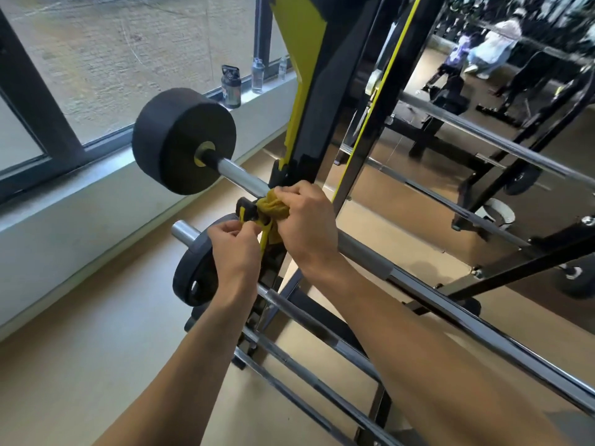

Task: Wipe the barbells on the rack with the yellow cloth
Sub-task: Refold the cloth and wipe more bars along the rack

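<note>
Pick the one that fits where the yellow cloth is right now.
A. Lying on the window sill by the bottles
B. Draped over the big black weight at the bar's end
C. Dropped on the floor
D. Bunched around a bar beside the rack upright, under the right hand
D: the yellow cloth is bunched on the bar under the right hand, while the left hand pinches its hanging end.
</note>
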### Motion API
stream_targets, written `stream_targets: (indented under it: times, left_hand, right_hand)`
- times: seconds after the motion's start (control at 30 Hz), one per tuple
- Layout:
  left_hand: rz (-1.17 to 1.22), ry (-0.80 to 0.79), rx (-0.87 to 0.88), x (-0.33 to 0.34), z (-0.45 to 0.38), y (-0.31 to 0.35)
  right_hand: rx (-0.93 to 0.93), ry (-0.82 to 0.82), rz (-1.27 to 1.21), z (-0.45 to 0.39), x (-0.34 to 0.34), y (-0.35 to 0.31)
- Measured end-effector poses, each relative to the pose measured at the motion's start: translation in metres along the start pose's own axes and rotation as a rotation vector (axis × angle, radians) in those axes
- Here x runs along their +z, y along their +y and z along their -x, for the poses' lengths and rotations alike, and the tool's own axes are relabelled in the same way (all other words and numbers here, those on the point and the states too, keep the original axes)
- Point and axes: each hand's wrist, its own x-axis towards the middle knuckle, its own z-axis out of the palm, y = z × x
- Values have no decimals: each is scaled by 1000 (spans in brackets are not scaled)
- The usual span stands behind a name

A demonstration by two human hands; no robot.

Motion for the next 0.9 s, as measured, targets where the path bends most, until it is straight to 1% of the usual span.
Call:
stream_targets:
  times: [0.07,0.1,0.2,0.27,0.3,0.37,0.4,0.43,0.5,0.57,0.6,0.67,0.73,0.77,0.83,0.9]
  left_hand:
    - [8,-19,-9,-1,-4,-1]
    - [14,-32,-11,-2,-7,-2]
    - [-2,-72,-20,-5,-13,-2]
    - [-18,-87,-25,-8,-12,-3]
    - [-26,-86,-25,-10,-11,-2]
    - [-36,-87,-30,-14,-8,-3]
    - [-33,-91,-37,-17,-7,-5]
    - [-32,-93,-43,-19,-7,-9]
    - [-48,-84,-58,-22,-4,-16]
    - [-60,-81,-61,-21,2,-23]
    - [-62,-72,-57,-19,7,-26]
    - [-39,-49,-43,-13,18,-29]
    - [-2,-13,-27,-9,30,-31]
    - [31,4,-16,-9,35,-33]
    - [128,-5,22,-9,43,-39]
    - [229,-45,58,-12,54,-46]
  right_hand:
    - [-96,48,-21,-9,0,-5]
    - [-148,39,-32,-17,2,-10]
    - [-252,-79,-10,-50,15,-26]
    - [-293,-228,14,-68,19,-35]
    - [-291,-343,25,-76,18,-38]
    - [-238,-598,73,-89,13,-38]
    - [-199,-698,90,-93,9,-36]
    - [-167,-766,98,-92,5,-34]
    - [-124,-814,28,-85,-2,-28]
    - [-59,-785,-113,-74,-11,-23]
    - [-43,-762,-142,-67,-15,-22]
    - [-77,-706,-89,-53,-23,-23]
    - [-134,-564,-12,-34,-27,-27]
    - [-134,-472,-19,-21,-27,-28]
    - [-53,-315,-180,9,-31,-30]
    - [108,-254,-413,45,-34,-28]
